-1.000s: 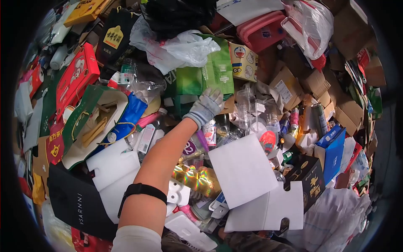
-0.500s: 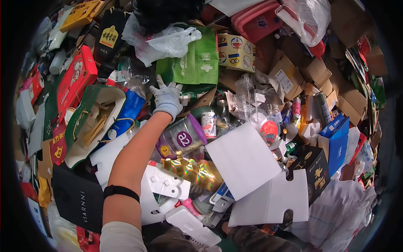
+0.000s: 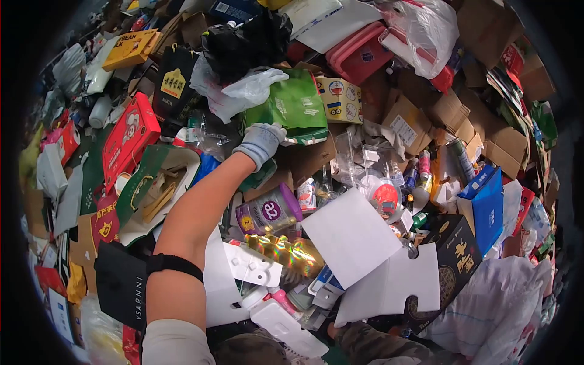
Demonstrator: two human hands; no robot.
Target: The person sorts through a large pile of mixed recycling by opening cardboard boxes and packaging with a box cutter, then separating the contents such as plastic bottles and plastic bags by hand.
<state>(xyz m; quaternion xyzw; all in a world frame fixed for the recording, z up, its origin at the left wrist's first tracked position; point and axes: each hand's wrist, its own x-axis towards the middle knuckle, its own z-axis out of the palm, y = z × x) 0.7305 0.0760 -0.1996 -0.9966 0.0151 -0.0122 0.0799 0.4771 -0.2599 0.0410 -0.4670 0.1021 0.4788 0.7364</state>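
My left hand (image 3: 263, 145), in a pale grey-blue glove, is closed on the lower left edge of a green bag (image 3: 295, 103) with white print. Its fingertips are partly hidden against the bag. A crumpled translucent plastic bag (image 3: 237, 94) lies over the green bag's upper left side. Below the hand are brown cardboard (image 3: 310, 159) and a purple-lidded a2 tin (image 3: 267, 210) lying on its side. To the right of the green bag stands a yellow cartoon-print box (image 3: 340, 100). My right hand cannot be made out.
Mixed waste surrounds me in a heap. White foam sheets (image 3: 351, 237) lie in front, beside a black box (image 3: 447, 267). At left are a red box (image 3: 131, 143) and a black VSARNNI bag (image 3: 121, 285). Cardboard boxes (image 3: 404, 125) and a pink-red tub (image 3: 359, 53) lie farther off.
My left hand has gone from spread fingers below the green bag to a closed grip on its edge. The bag's lower part is now bunched, and the view has shifted slightly.
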